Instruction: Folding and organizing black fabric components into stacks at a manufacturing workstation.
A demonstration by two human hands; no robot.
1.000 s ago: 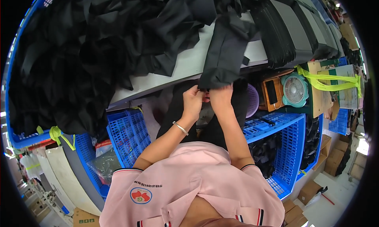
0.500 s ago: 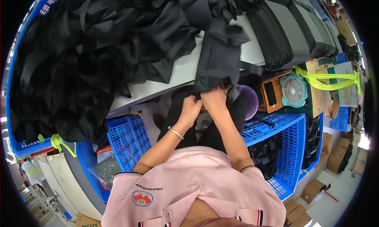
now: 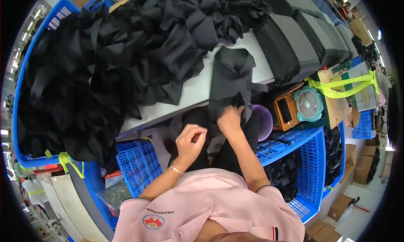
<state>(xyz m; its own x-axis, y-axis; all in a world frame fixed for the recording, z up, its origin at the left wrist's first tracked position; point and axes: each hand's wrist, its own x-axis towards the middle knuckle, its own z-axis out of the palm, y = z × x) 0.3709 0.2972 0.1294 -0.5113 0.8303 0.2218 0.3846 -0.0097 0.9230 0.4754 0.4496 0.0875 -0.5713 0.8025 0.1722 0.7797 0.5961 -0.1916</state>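
Hands [image 3: 191, 143], only right [image 3: 229, 120] on cloth [image 3: 230, 80]; shirt logo [image 3: 153, 221]

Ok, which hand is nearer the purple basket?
The right. The right hand is just left of the purple basket, at the black cloth's lower edge; the left hand is farther left, apart from the cloth.

You have moderately bright view; strip lamps [image 3: 29, 26] glare near left rim. Black pile [image 3: 105, 69] loses shadow detail. Fisheye bends edges, corners black. Cloth [image 3: 229, 75] at your right hand [image 3: 230, 120] seems slightly blurred.
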